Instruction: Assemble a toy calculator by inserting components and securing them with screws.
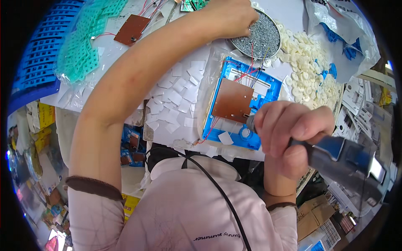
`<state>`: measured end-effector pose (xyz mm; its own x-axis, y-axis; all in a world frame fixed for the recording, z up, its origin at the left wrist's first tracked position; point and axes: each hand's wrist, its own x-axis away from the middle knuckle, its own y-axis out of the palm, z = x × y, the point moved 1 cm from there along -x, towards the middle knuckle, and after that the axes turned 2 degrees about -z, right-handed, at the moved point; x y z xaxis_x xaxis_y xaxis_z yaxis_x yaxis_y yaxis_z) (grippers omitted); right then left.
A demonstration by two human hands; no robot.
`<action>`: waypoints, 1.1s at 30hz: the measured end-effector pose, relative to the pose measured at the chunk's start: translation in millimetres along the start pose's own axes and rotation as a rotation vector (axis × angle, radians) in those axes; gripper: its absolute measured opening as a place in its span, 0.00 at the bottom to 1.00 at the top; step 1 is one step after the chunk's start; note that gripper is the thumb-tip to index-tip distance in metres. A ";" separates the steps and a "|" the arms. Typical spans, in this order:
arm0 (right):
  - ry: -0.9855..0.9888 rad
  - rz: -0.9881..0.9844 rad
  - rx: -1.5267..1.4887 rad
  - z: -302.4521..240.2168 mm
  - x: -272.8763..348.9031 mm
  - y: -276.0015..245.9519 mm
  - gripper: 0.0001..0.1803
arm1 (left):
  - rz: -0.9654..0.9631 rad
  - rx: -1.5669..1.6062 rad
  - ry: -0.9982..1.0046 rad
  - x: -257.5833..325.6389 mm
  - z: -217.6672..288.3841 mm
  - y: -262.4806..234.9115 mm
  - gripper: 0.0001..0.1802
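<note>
On the crowded white tabletop [289, 12], the brown board [232, 100] lies in a blue housing [251, 144], between your two hands. Your right hand [293, 129] is nearer, its fingers wrapped around a power screwdriver [347, 163], which slants leftward to the board's near right corner; contact I cannot tell. Your left hand [232, 19] is farther away, at the round dish [279, 39] of screws [264, 35]; its fingers bend together, but whether they pinch one, I cannot tell.

Your shirt [192, 201] is pale pink with dark brown cuffs [94, 186]; your power screwdriver [345, 161] shows blue and dark grey. You see a bright blue case [274, 87], a reddish-brown board [232, 99], silver-grey screws [264, 37], cream discs [307, 58], white squares [174, 97] and mint-green pieces [83, 54].
</note>
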<state>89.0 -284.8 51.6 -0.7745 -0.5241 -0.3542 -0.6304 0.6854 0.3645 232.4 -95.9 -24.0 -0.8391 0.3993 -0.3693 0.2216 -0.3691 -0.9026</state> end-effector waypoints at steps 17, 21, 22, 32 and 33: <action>-0.048 -0.070 0.136 25.4 6.7 10.0 0.15 | -0.125 -0.047 -0.090 -7.2 13.8 -12.6 0.08; -0.075 -0.051 0.152 30.6 6.6 13.3 0.14 | -0.183 0.310 -0.028 19.1 24.4 -45.3 0.13; -0.076 -0.062 0.157 31.2 6.1 12.1 0.14 | -0.157 0.352 0.007 34.6 28.4 -50.4 0.12; -0.063 -0.160 0.097 -9.9 -12.0 7.2 0.20 | -0.092 0.601 -0.042 164.8 92.9 -61.1 0.08; -0.057 -0.155 0.110 -9.0 -11.7 9.1 0.19 | -0.075 0.659 -0.083 167.0 95.8 -61.3 0.09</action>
<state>91.9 -277.0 66.8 -0.6626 -0.6004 -0.4478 -0.7300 0.6514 0.2067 31.1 -87.0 -9.1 -0.8815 0.3883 -0.2686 -0.1671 -0.7887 -0.5917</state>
